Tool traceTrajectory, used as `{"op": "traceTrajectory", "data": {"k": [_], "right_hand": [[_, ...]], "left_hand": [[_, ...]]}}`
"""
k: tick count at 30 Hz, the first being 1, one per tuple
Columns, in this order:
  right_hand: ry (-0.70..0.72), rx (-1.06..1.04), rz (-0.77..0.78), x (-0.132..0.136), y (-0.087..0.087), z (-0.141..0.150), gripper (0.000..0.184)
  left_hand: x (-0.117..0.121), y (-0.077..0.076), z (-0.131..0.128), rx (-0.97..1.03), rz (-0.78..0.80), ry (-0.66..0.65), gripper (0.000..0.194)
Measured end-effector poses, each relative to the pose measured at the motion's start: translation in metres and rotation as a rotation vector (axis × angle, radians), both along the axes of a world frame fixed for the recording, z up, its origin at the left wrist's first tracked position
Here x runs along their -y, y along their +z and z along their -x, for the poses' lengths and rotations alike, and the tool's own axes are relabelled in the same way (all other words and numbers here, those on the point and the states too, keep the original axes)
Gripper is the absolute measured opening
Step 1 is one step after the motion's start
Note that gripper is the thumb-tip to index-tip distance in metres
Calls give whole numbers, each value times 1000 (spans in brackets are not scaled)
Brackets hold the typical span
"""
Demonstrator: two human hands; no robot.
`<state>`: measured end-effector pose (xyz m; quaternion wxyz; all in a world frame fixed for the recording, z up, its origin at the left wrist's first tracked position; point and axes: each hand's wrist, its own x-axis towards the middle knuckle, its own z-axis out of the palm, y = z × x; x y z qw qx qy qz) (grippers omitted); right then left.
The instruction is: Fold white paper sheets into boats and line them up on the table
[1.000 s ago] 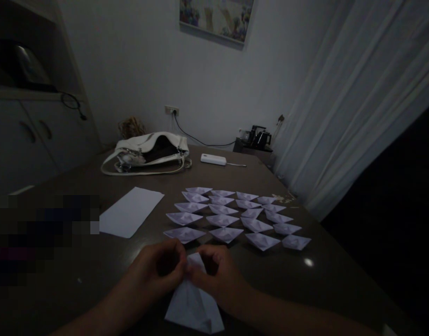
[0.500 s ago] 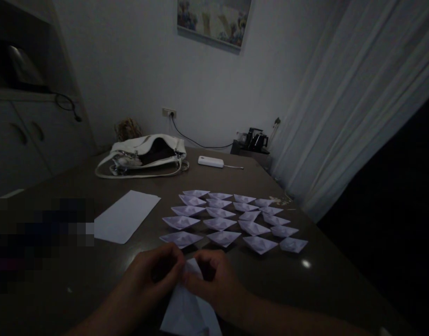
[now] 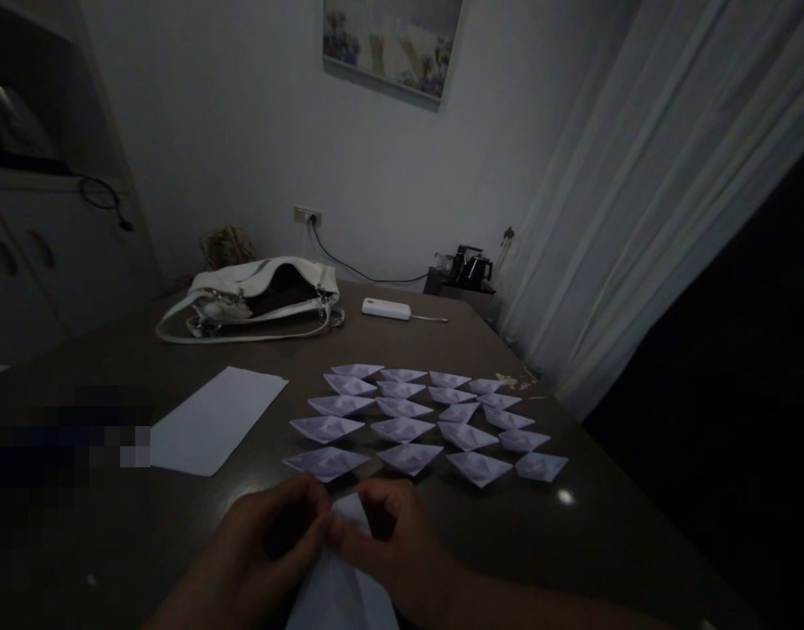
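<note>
At the near edge of the dark brown desk (image 3: 604,542), your left hand (image 3: 257,547) and right hand (image 3: 392,538) both pinch the top of a partly folded white paper sheet (image 3: 339,595), each grip closed on it. Just beyond lie rows of pale folded paper boats (image 3: 408,420); a flat white paper sheet (image 3: 211,420) rests toward the left edge.

1. Rows of folded paper boats (image 3: 408,420) crowd the dark table (image 3: 604,542) just beyond both hands.
2. A flat white sheet (image 3: 211,420) lies to the left.
3. A white handbag (image 3: 250,297) and a power bank (image 3: 386,308) block the far edge.
4. Bare table lies right of the boats.
</note>
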<state>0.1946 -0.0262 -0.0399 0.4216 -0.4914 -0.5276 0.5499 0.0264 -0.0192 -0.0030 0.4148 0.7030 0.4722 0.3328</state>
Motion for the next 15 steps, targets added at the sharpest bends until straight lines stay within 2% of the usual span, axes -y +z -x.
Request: {"op": "traceTrajectory", "data": {"k": [7,12,15], "right_hand": [[-49,-137,19,-4,2,4,48],[-3,-123,-18,-4,1,5,42],[-76,-141,-5,-4,-4,5,46]], "left_hand": [[0,3,-1,39,-9,53,25],[-2,-1,1,16,13,8,22],[-3,-4,2,19,1,-6,22]]}}
